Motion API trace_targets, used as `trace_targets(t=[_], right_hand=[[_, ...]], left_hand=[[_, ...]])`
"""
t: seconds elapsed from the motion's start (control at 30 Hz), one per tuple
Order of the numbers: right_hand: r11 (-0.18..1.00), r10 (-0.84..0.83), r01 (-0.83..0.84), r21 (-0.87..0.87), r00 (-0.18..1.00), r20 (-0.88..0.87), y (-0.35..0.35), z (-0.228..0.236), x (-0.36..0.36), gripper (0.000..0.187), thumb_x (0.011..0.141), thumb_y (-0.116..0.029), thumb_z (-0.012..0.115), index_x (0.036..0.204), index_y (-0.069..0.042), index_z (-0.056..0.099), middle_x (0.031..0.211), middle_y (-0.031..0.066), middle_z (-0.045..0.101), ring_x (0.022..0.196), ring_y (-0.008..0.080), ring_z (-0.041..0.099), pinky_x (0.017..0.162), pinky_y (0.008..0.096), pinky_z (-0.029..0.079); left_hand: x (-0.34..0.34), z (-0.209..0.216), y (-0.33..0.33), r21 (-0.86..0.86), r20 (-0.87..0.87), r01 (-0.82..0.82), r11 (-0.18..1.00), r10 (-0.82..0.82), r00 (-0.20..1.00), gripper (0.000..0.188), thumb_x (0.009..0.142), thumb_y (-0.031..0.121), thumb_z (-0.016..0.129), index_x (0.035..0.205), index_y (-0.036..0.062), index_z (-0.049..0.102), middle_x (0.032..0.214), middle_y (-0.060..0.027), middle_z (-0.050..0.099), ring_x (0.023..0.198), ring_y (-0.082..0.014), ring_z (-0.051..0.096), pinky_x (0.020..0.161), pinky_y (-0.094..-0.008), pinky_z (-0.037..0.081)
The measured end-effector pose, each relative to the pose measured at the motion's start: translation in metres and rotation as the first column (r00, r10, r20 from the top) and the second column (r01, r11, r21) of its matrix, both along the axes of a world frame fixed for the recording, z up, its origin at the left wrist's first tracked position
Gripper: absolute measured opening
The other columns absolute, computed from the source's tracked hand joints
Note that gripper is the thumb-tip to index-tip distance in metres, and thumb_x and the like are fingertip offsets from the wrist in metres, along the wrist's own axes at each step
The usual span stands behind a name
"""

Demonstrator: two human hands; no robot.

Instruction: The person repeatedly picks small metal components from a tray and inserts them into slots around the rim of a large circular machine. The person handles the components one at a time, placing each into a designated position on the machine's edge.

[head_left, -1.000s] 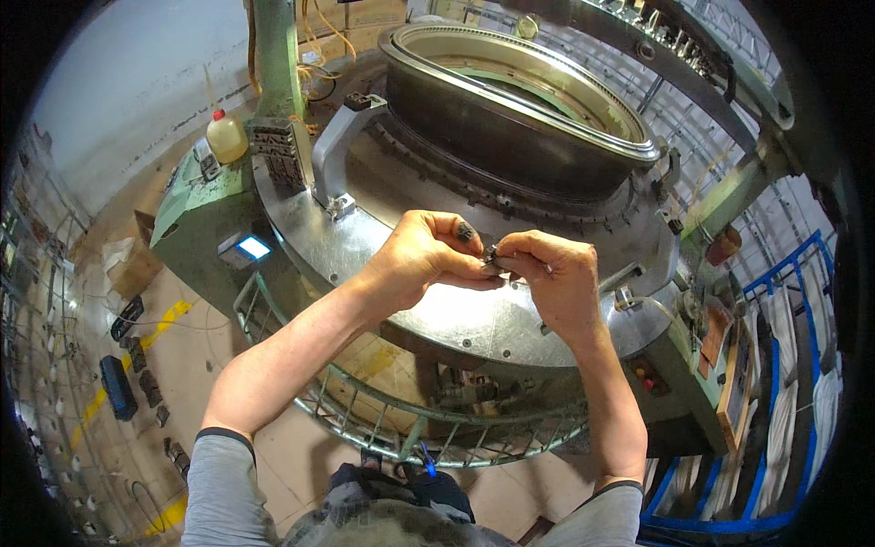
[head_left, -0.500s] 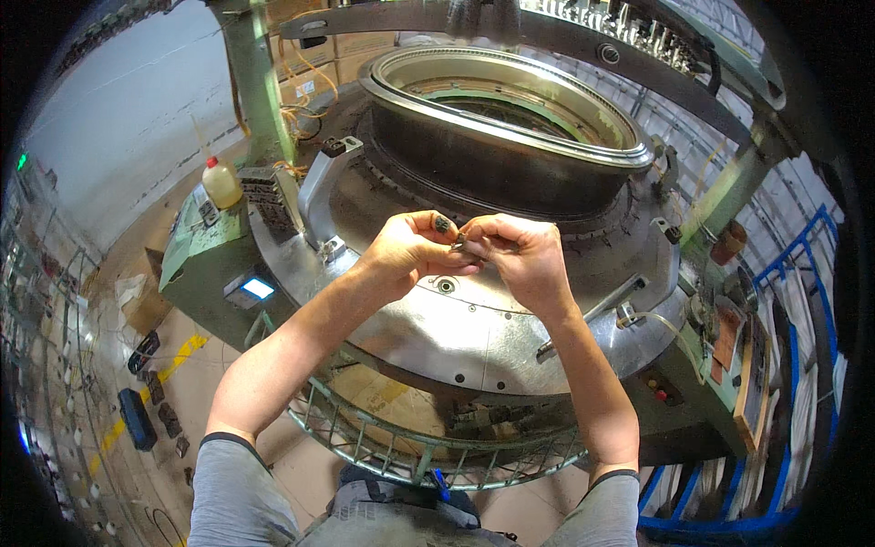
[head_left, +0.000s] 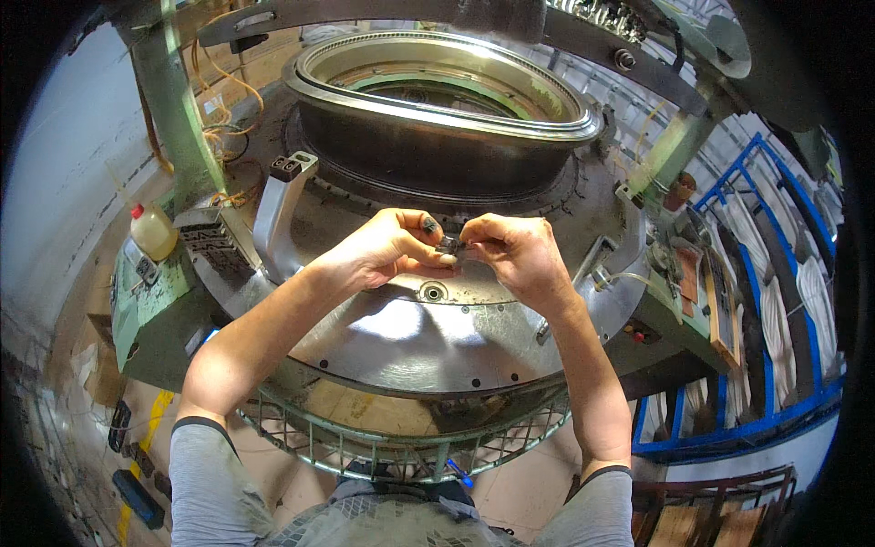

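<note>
Over the front of the round metal machine, my left hand (head_left: 387, 251) pinches a small dark metal piece (head_left: 447, 244) between thumb and fingers. One of its fingertips carries a dark patch. My right hand (head_left: 527, 260) is closed, its thumb and forefinger pressed together at the right end of that piece. Whether the right fingers hold a separate bit is too small to tell. Both hands hover above the shiny ring plate (head_left: 410, 342), near a round hole fitting (head_left: 433, 291). Behind them rises the large dark cylinder (head_left: 419, 150) with a bright toothed rim.
A silver bracket (head_left: 276, 214) stands left of my arms, beside a stack of metal blocks (head_left: 217, 239) and a yellowish bottle with a red cap (head_left: 153, 232). A green railing (head_left: 365, 451) curves before my waist. Blue racks (head_left: 766, 273) hold white cloth at right.
The view has swung right, so the machine sits further left. My fingertips have drawn slightly apart, and more of the small metal piece shows between them.
</note>
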State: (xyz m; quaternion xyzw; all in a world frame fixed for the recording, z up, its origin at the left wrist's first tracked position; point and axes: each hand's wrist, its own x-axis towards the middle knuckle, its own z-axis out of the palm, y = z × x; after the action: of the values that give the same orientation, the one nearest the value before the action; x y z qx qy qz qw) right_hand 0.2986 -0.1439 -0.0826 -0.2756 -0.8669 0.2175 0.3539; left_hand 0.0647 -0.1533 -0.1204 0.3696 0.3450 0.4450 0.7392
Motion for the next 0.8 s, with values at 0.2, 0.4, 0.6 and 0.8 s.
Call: trace_targets(t=[0.2,0.4,0.6,0.8], right_hand=[[0.991,-0.12,0.12,0.051,0.993,-0.001,-0.007,0.004,-0.003,0.013,0.088,0.003,0.077,0.1,0.002,0.074,0.087,0.0139,0.077,0.078,0.0172,0.075,0.072,0.0307,0.058],[0.984,-0.131,0.134,0.116,0.991,-0.031,0.004,-0.002,-0.001,0.016,0.086,0.004,0.077,0.101,0.001,0.075,0.087,0.0137,0.076,0.078,0.0181,0.075,0.072,0.0313,0.058],[0.984,-0.122,0.123,0.127,0.992,-0.016,0.011,-0.005,-0.002,0.017,0.084,0.009,0.074,0.1,0.001,0.077,0.092,0.0111,0.077,0.083,0.0196,0.075,0.074,0.0311,0.058],[0.994,-0.085,0.087,0.068,0.996,-0.028,0.018,-0.002,-0.002,0.021,0.084,0.011,0.07,0.101,0.0,0.076,0.092,0.0119,0.074,0.085,0.0252,0.074,0.077,0.0342,0.057]], left_hand=[[-0.003,0.001,0.018,-0.04,0.074,0.103,0.994,-0.1,0.992,0.028,0.08,-0.022,0.075,0.087,0.0001,0.059,0.096,-0.0118,0.065,0.098,-0.0363,0.077,0.098,-0.054,0.065],[-0.004,-0.009,0.034,-0.008,0.128,0.211,0.977,-0.208,0.97,0.03,0.081,-0.021,0.075,0.094,0.001,0.059,0.1,-0.0103,0.067,0.102,-0.0343,0.075,0.105,-0.0563,0.061],[-0.01,-0.012,0.037,0.01,0.16,0.257,0.966,-0.256,0.953,0.027,0.084,-0.016,0.076,0.098,0.0011,0.06,0.102,-0.0137,0.07,0.104,-0.0355,0.075,0.102,-0.0483,0.063],[-0.014,-0.013,0.035,-0.007,0.157,0.22,0.975,-0.216,0.964,0.026,0.084,-0.012,0.078,0.099,0.0002,0.061,0.104,-0.0162,0.071,0.104,-0.0347,0.076,0.1,-0.0423,0.064]])
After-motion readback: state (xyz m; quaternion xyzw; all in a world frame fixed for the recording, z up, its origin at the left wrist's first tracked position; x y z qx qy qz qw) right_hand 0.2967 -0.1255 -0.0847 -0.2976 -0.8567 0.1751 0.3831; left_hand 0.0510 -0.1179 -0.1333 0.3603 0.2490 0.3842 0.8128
